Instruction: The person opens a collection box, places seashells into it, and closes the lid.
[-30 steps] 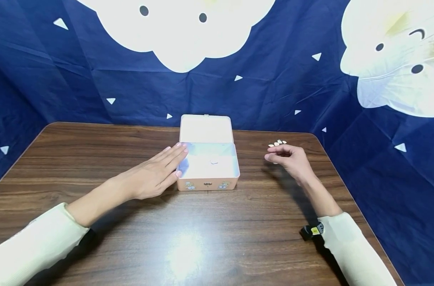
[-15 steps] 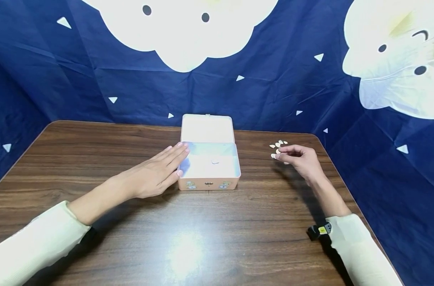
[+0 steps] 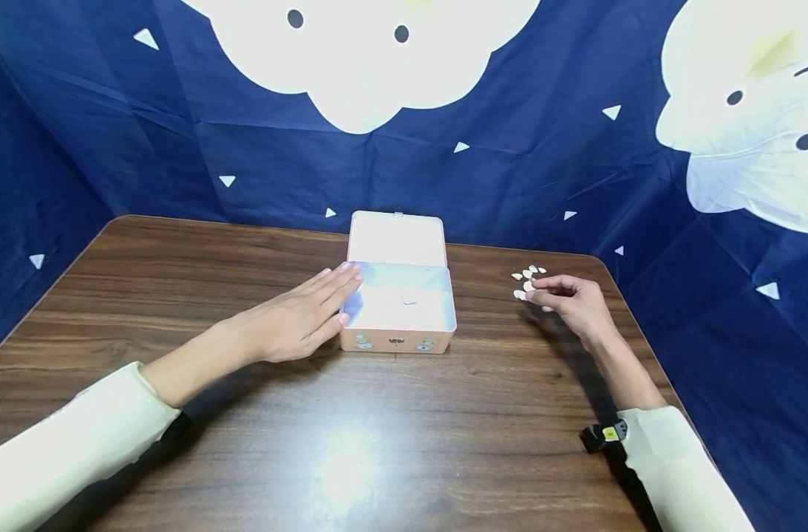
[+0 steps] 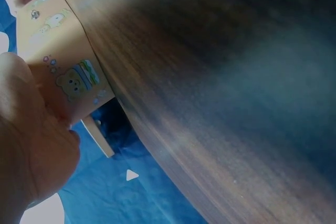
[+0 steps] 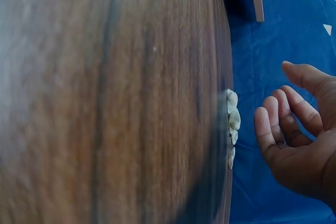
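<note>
An open tin box (image 3: 397, 341), with cartoon bears on its outside, sits toward the back of the table. Its lid (image 3: 398, 238) leans back behind it. My left hand (image 3: 297, 314) rests at the box's left rim, fingers straight; the left wrist view shows it against the decorated side (image 4: 63, 66). One small pale piece (image 3: 409, 300) lies inside the box. To the right, several small flat whitish pieces (image 5: 233, 119), like seeds or shells, lie on the table. My right hand (image 3: 573, 307) hovers beside them with fingers loosely bent, thumb and index finger apart and nothing between them.
The brown wood-grain table (image 3: 390, 428) runs under both arms. Behind and to the right hangs a blue cloth (image 3: 277, 162) with white clouds and triangles. A small black device (image 3: 603, 434) is strapped at the right cuff.
My right hand has shifted to the right beside the pale pieces, uncovering more of them. The left hand stays at the box. The head view has turned a little left.
</note>
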Tool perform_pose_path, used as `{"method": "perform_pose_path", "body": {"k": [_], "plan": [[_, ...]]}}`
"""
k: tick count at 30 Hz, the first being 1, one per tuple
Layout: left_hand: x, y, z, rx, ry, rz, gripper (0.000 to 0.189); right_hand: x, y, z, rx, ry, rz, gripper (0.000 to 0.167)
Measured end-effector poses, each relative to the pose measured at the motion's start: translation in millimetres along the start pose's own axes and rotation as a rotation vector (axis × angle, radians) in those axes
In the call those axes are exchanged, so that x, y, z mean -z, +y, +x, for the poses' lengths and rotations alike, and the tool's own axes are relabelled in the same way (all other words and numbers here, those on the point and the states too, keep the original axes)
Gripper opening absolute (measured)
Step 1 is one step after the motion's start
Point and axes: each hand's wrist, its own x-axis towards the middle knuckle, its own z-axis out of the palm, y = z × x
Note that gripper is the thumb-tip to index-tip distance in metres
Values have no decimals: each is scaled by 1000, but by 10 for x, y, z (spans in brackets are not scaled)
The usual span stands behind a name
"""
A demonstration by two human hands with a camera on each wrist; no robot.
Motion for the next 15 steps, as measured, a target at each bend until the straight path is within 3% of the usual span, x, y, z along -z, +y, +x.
{"method": "perform_pose_path", "body": {"k": [15], "plan": [[16, 19, 0, 5, -5, 4, 68, 90, 80, 115, -49, -29, -77, 47]]}}
